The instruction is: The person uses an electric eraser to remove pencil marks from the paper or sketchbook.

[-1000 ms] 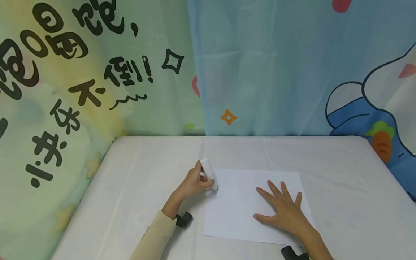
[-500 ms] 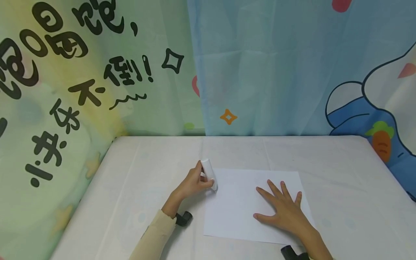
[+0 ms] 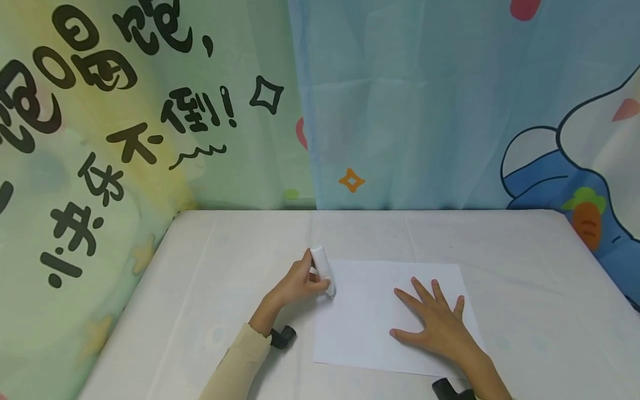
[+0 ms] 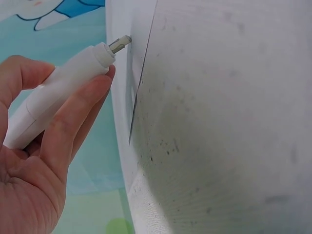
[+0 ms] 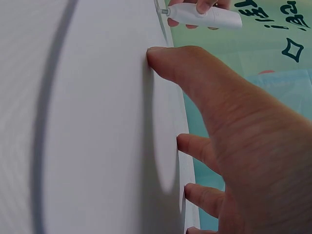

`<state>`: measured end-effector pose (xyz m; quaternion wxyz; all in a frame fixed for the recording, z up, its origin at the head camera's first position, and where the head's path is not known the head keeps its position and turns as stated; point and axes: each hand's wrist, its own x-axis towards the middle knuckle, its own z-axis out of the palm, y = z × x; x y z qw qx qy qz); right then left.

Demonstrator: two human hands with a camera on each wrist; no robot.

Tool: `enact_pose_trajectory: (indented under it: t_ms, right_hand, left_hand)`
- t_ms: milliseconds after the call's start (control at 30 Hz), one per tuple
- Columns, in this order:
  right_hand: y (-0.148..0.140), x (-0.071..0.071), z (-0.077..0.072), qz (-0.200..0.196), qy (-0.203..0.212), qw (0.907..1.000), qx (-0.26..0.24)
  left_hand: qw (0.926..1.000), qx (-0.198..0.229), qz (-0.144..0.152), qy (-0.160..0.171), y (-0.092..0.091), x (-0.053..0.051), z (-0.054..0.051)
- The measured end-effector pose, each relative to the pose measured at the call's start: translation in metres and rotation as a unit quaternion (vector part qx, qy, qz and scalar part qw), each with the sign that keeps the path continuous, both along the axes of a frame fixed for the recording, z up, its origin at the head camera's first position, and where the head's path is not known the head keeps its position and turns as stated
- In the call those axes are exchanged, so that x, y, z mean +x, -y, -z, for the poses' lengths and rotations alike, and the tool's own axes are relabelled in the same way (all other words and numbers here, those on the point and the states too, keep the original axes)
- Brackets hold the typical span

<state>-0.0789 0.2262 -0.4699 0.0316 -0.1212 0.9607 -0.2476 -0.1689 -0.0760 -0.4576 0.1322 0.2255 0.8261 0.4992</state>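
A white sheet of paper point(image 3: 360, 322) lies flat on the table. At its left edge my left hand point(image 3: 295, 283) holds a white electric eraser point(image 3: 323, 269), thumb on one side and fingers on the other. The left wrist view shows the slim barrel of the electric eraser point(image 4: 63, 92) and a short pale tip in a metal holder, close to the paper's edge. Whether the tip touches the paper cannot be told. My right hand point(image 3: 440, 325) rests on the right part of the sheet, fingers spread. In the right wrist view its thumb point(image 5: 170, 61) and fingertips press the paper.
A white cloth point(image 3: 225, 305) covers the table around the sheet. Behind it hangs a printed curtain point(image 3: 400, 111) with large characters at the left and a cartoon figure at the right. A black camera point(image 3: 283, 337) sits at my left wrist.
The electric eraser in my left hand has shifted very slightly toward the near side. My right hand and the paper look unmoved.
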Motion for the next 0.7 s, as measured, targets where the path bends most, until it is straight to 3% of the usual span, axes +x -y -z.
enact_pose_trajectory:
  t_ms: [700]
  right_hand:
    - [-0.0012,0.001,0.0022,0.003,0.002,1.0,0.006]
  left_hand:
    - [0.9998,-0.005,0.017,0.014,-0.0002,0.0021,0.0004]
